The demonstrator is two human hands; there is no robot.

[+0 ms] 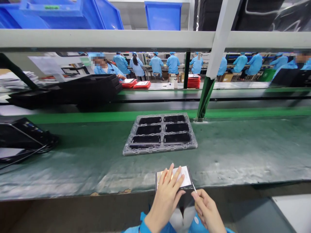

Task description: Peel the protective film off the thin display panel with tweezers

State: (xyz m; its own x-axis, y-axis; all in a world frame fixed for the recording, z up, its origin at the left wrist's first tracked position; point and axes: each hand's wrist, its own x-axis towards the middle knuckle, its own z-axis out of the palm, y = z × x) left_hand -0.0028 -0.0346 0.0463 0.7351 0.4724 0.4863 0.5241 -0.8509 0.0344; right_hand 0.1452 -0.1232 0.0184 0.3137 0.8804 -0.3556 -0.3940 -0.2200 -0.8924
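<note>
My left hand [167, 191] lies with fingers spread over a dark flat device [190, 173] at the table's front edge. A white sheet or label [186, 178] with an orange-tinted area covers much of the device's upper face, partly hidden under my fingers. My right hand [205, 205] pinches a thin, light-coloured tool [193, 186]. Its tip touches or nearly touches the device's right edge; its exact kind is too small to tell. Beyond my hands, a clear plastic tray [143, 151] holds several black phone-like devices [177, 138] in two columns.
A green mat [92, 155] covers the worktop. A slanted post [206, 97] rises behind the tray. At the left are a black device with cables [21, 136] and stacked black trays [92, 87]. Blue bins [163, 16] sit overhead. Several people in blue work beyond.
</note>
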